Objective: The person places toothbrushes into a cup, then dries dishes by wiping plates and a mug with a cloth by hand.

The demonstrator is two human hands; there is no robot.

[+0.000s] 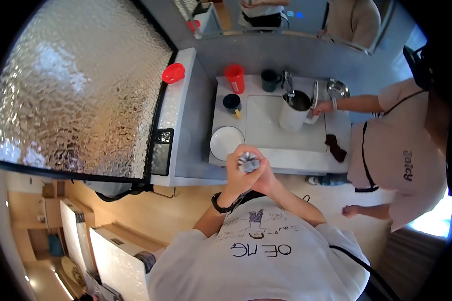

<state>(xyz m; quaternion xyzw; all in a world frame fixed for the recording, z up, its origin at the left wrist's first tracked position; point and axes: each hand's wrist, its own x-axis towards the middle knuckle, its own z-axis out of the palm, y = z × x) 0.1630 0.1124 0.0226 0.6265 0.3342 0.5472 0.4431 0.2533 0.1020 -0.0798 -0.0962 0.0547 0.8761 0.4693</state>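
My left hand (233,169) and my right hand (267,179) are clasped together in front of my chest. Between them shows the end of a crumpled grey-and-white bundle (248,162), perhaps cloth; the fingers hide the rest. Both hands are closed around it, near the counter's front edge. Just beyond my left hand lies a white plate (227,143). Farther off, another person's hand (323,107) grips the handle of a white kettle (292,116), which stands open-topped beneath the faucet (288,84) at the sink (261,128).
On the counter are a red cup (234,79), a dark green mug (269,80), a dark mug with a yellow handle (232,103), a metal bowl (338,89) and a dark brown cloth (335,148). A red bowl (173,73) sits on the left ledge. A person (397,155) stands at right.
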